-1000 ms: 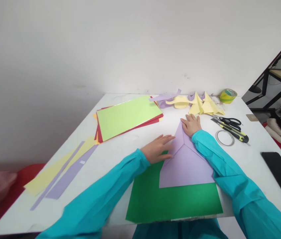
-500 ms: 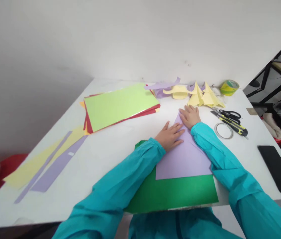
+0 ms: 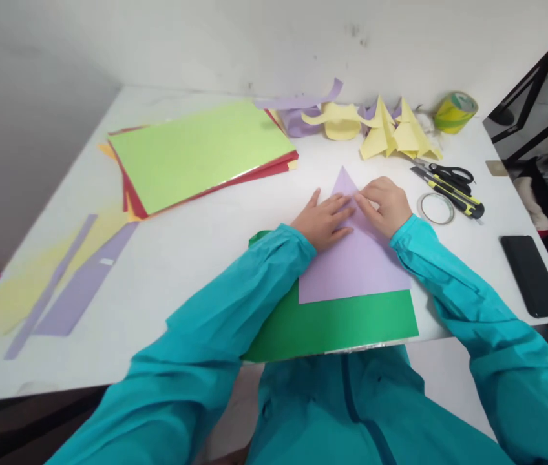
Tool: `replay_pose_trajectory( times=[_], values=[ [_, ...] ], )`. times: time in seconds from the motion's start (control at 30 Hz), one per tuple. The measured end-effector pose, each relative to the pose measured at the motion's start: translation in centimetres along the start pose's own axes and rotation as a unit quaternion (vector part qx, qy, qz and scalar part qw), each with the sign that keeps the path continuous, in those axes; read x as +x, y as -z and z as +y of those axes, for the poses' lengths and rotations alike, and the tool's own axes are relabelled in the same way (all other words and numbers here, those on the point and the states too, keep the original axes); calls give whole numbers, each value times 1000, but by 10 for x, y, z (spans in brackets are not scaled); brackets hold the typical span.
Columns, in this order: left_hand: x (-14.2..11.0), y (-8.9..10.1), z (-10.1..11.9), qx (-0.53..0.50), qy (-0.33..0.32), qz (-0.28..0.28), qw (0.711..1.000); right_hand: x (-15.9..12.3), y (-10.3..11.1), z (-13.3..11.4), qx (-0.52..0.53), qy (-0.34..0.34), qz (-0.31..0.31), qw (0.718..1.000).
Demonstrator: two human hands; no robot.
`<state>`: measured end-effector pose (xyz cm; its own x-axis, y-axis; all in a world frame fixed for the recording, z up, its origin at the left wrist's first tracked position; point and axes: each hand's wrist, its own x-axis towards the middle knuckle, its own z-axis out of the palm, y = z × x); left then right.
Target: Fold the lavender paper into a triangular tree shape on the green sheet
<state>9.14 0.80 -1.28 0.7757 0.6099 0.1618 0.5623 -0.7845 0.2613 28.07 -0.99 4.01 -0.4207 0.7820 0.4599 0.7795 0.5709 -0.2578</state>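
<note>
Right hand (image 3: 384, 203) has slid back from the tip of the purple folded paper (image 3: 351, 271), fingers now bunched rather than flat; left hand (image 3: 323, 223) still flat on it. Left to right: yellow paper (image 3: 31, 281) and purple strips (image 3: 84, 284) at the table's (image 3: 196, 258) left, then the light green sheet (image 3: 201, 152) atop red ones. Left hand: open, fingers spread, pressing, nothing gripped. Purple paper: pointed end away from the person, lying partly on the dark green sheet (image 3: 332, 329), near edge overlapping it. Right hand: thumb and fingertips close together at the right slant; can't tell if paper's pinched. Utility knife (image 3: 463, 201), scissors (image 3: 453, 173) just beyond, black phone (image 3: 533, 276) far right.
</note>
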Motion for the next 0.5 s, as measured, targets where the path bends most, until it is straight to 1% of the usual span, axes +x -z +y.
replay_pose_trajectory(
  times=[0.07,0.13,0.17,0.23,0.3,0.37,0.4,0.5],
  values=[
    [0,2,2,11,3,-7,1000,-1,13,-15,15,10,-10,1000],
    [0,4,4,22,15,-10,1000,-7,28,-32,47,36,-20,998],
    [0,4,4,25,13,-17,999,-13,36,-40,63,57,-21,996],
    [1,3,5,25,9,-16,1000,-32,48,-54,95,95,-60,989],
    [1,3,4,22,10,-4,1000,-54,54,-64,138,106,-85,981],
    [1,2,4,16,12,3,1000,-75,56,-70,164,70,-85,980],
    [1,3,4,13,11,2,1000,-84,56,-73,176,57,-109,977],
    [1,6,5,15,9,-14,1000,-96,61,-81,205,92,-176,958]
  ],
)
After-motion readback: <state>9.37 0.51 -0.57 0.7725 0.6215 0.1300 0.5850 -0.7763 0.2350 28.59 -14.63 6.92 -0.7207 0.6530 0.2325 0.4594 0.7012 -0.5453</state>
